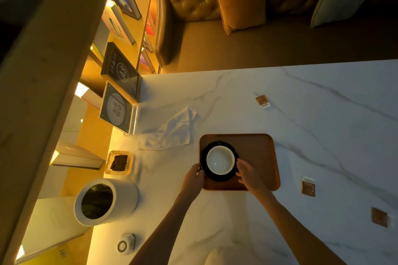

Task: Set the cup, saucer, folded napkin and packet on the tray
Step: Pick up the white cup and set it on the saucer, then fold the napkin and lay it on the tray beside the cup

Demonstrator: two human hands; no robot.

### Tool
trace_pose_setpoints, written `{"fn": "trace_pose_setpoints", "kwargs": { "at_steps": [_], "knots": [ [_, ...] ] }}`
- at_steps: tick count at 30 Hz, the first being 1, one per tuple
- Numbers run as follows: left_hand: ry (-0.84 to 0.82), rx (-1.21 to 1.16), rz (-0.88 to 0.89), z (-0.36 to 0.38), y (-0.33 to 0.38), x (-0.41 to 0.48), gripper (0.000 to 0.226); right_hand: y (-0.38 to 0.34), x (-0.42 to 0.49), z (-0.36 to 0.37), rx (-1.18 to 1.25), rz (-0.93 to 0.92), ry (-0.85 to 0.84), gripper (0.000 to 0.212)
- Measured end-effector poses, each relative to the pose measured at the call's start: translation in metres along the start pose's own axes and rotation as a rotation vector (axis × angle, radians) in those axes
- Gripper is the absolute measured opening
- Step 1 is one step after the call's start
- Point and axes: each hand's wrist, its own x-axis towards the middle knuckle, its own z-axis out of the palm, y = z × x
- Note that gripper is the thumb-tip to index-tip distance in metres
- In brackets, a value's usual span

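Note:
A white cup (220, 159) stands on a black saucer (224, 144), which rests on the left half of a brown wooden tray (256, 157). My left hand (193, 175) grips the saucer's left rim. The saucer's right rim is held by my right hand (247, 173). A white napkin (170, 130) lies unfolded and rumpled on the marble table, left of the tray. Three small brown packets lie on the table: one beyond the tray (262, 101), one to its right (308, 187), one near the right edge (380, 217).
A white cylindrical pot with a plant (103, 202) and a glass ashtray (118, 162) stand at the table's left. An acrylic sign holder (117, 109) stands behind the napkin. A small round device (126, 244) lies near me. A sofa with cushions lies beyond the table.

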Motion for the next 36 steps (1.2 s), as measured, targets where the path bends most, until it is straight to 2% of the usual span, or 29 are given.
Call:
{"fn": "trace_pose_setpoints", "kwargs": {
  "at_steps": [4,15,26,36],
  "knots": [
    [0.023,0.133,-0.013,-0.014,-0.018,-0.021,0.04,0.007,-0.024,-0.005,-0.137,-0.064,0.052,0.051],
    [0.103,0.241,-0.024,-0.056,-0.046,-0.066,0.046,-0.008,-0.07,-0.007,-0.396,-0.237,0.059,0.054],
    [0.098,0.221,-0.001,-0.091,-0.071,-0.094,0.04,-0.019,-0.084,0.025,-0.446,-0.241,0.024,0.051],
    [0.119,0.227,-0.003,-0.119,-0.086,-0.074,0.038,-0.041,-0.071,0.058,-0.537,-0.264,-0.065,0.048]
  ]
}}
